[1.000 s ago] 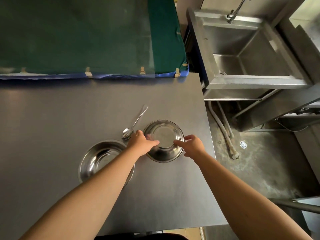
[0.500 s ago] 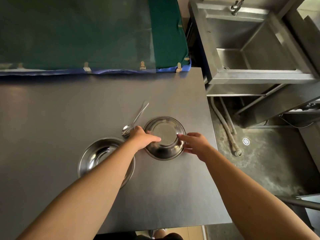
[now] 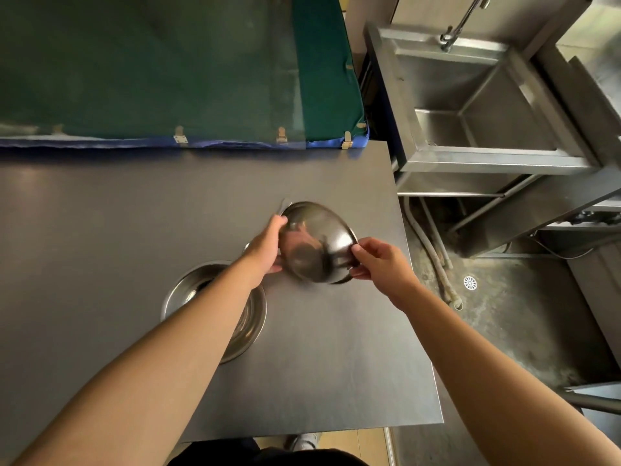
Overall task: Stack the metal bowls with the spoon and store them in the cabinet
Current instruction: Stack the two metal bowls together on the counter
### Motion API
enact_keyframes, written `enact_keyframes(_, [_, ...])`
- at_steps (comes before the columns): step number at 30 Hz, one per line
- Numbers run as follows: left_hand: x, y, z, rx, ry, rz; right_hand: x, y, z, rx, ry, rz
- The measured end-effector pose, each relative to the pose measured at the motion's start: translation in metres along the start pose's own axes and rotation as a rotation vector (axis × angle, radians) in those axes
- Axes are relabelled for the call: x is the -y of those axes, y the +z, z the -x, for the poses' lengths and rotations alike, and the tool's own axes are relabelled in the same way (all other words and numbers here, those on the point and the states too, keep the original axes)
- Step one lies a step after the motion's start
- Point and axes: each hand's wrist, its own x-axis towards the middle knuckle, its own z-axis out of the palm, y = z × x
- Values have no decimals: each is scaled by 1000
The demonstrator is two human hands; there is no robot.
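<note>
A small metal bowl (image 3: 317,243) is lifted off the dark table (image 3: 100,213) and tipped, its open side facing me. My left hand (image 3: 265,245) grips its left rim and my right hand (image 3: 378,260) pinches its right rim. A larger metal bowl (image 3: 248,317) rests on the table to the lower left, partly under my left forearm. Of the spoon, only the handle tip (image 3: 284,205) shows, behind the lifted bowl.
A green cloth-covered block (image 3: 151,68) with a blue edge runs along the table's far side. To the right past the table edge stand a steel sink (image 3: 477,105) with a tap, hoses and a floor drain (image 3: 469,283). My foot shows below the near edge.
The small bowl went from lying flat on the table to being raised and tilted between both hands. It now hides most of the spoon.
</note>
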Motion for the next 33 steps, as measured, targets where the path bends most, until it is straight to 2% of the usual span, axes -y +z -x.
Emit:
enact_keyframes(4, [-13,-25,15,-10,-6,139,17,5,23,-20,-229,343])
enact_keyframes(6, [-13,-39,23,6,8,160,21,8,33,-15,-296,410])
enact_keyframes(10, [-5,-68,37,-49,94,132,27,21,48,67,-385,402])
enact_keyframes(12, [2,-79,42,-68,110,128,27,29,50,80,-359,342])
enact_keyframes(14, [12,-93,51,-90,125,142,27,43,52,69,-353,312])
enact_keyframes(18, [31,-119,73,-140,170,171,28,74,52,-5,-460,345])
enact_keyframes(24, [63,-153,100,-230,225,190,26,118,47,15,-313,318])
enact_keyframes(30, [93,-170,107,-408,274,94,14,148,42,89,-213,362])
enact_keyframes(33, [107,-174,104,-439,251,55,7,159,41,93,-169,379])
